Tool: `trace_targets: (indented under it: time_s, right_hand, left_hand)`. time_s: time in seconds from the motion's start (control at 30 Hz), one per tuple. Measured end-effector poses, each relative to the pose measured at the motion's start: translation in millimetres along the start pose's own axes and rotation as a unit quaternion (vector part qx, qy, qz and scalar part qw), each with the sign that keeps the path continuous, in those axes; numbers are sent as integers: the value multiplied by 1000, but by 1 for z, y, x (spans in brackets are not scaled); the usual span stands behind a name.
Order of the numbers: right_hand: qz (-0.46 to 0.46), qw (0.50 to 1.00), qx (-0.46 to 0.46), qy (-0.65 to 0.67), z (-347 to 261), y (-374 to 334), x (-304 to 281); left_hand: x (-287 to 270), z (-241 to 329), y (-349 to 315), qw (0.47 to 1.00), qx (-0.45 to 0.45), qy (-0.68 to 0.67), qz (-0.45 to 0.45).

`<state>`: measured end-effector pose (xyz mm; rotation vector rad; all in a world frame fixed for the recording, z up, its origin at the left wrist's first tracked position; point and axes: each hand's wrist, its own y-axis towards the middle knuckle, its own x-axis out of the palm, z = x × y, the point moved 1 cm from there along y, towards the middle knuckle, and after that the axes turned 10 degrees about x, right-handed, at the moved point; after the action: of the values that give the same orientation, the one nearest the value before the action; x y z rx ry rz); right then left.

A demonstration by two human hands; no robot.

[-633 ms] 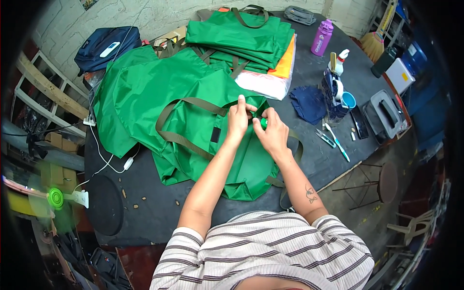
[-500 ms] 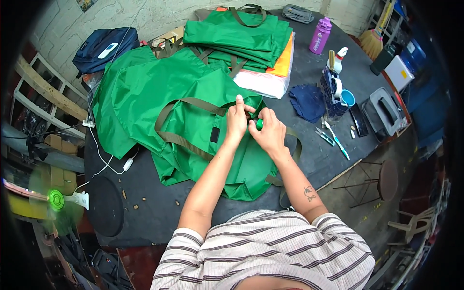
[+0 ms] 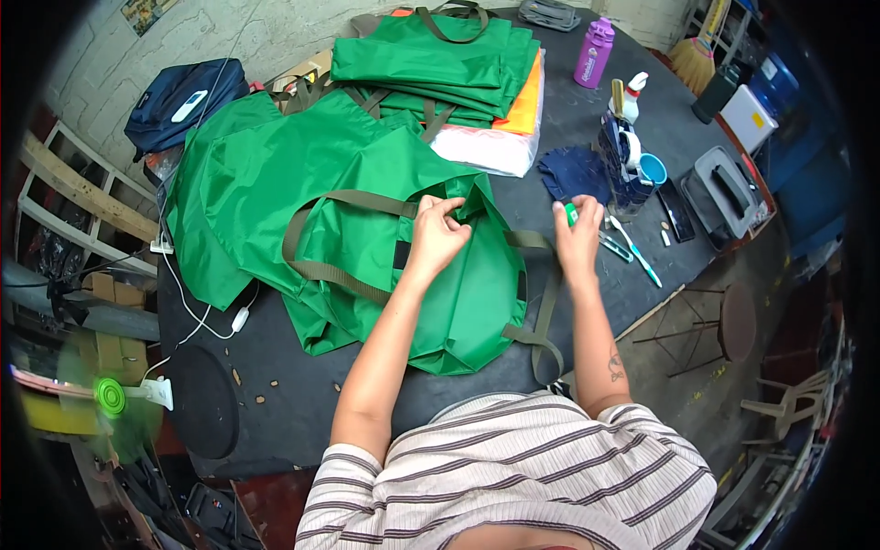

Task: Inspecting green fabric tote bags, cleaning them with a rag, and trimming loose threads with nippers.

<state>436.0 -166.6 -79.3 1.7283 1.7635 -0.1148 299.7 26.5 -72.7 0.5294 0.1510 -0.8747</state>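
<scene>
A green fabric bag (image 3: 454, 321) with dark olive straps lies in front of me, its opening held partly raised. My left hand (image 3: 438, 236) pinches the edge of that opening beside the strap's end. Off to the right of the bag, my right hand (image 3: 579, 240) is closed around a small bright green object (image 3: 572, 214), mostly covered by my fingers, so its kind is unclear. That hand is just above the table, near the navy cloth (image 3: 573, 174) and the thread snips (image 3: 616, 247).
More green bags (image 3: 431, 73) are stacked at the back over orange and white material. A pen-like tool (image 3: 642, 261), a phone (image 3: 676, 211), a tool holder (image 3: 623, 156), a purple bottle (image 3: 594, 55) and a grey case (image 3: 722, 197) occupy the right. A small fan (image 3: 112, 397) spins at left.
My right hand has moved away from the bag's opening to the right, carrying the small green object. My left hand has stayed at the edge, shifting slightly.
</scene>
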Motion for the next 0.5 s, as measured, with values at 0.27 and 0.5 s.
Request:
trace_targets:
  time_s: [0.27,0.5]
  right_hand:
    - [-40,993,8,-109,90,-1,-30]
    - [-11,955,53,-291,123,-12,-67]
  left_hand:
    - [6,1,1,983,124,88,98]
    - [4,-8,6,977,134,33,163]
